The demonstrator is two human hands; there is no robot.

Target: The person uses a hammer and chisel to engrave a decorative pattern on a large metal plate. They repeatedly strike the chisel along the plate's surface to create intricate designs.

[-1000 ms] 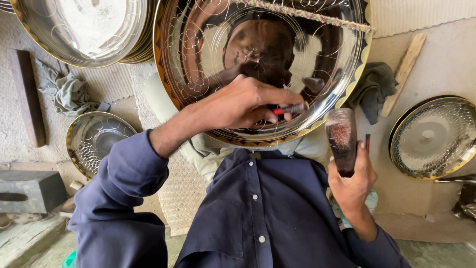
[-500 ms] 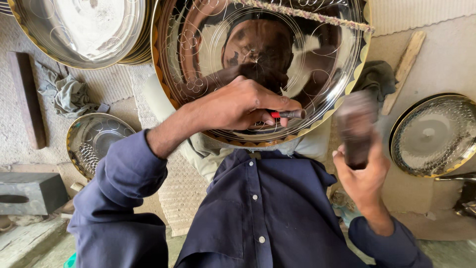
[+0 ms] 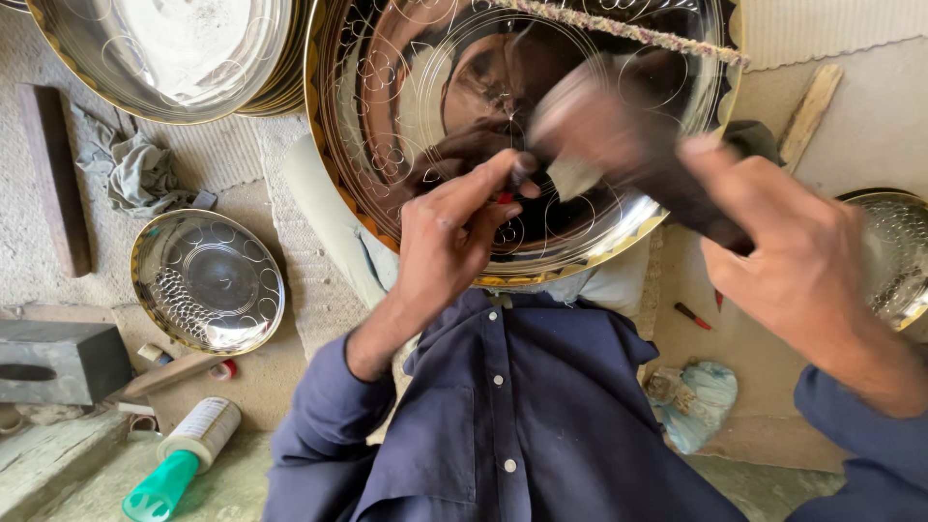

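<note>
Engraving work is seen from the head camera: a small tool [image 3: 510, 184] is pinched narrowly in the left hand [image 3: 449, 242], its tip set against the large polished metal tray [image 3: 387, 126] propped on the lap, presumably to steady each mark. A blurred dark mallet [image 3: 628, 145] is gripped in the right hand [image 3: 793, 261], raised over the tool. Left of the left hand, a smaller patterned tray [image 3: 208, 280], a crumpled rag [image 3: 135, 174] and a green-capped bottle [image 3: 179, 459] lie on the floor; nothing blocks the hands.
</note>
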